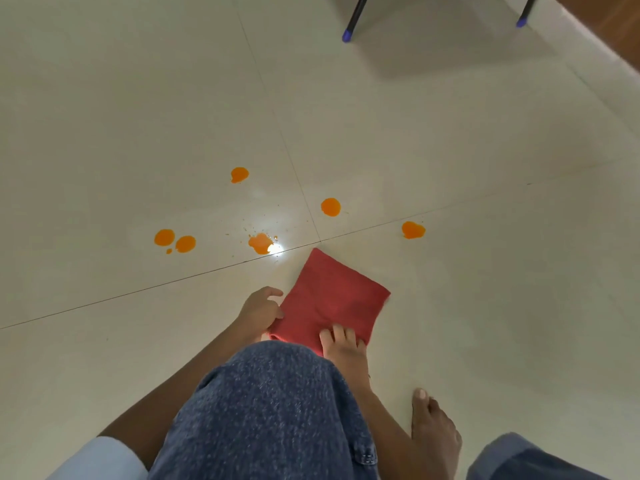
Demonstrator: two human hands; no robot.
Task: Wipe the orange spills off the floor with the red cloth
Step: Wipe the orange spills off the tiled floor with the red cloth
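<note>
Beside the orange spills (260,243), both hands (260,310) pinch the red cloth (332,299).

A folded red cloth (332,299) lies flat just below the orange spills (260,243); both hands touch its near edge.

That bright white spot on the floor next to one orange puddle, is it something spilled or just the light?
Head view: it looks like glare, a lamp mirrored in the glossy floor, washing out the edge of the middle spill; a fainter sheen lies just above it. The wide lens bends the tile joints, and soft shadows spread under the chair legs.
</note>
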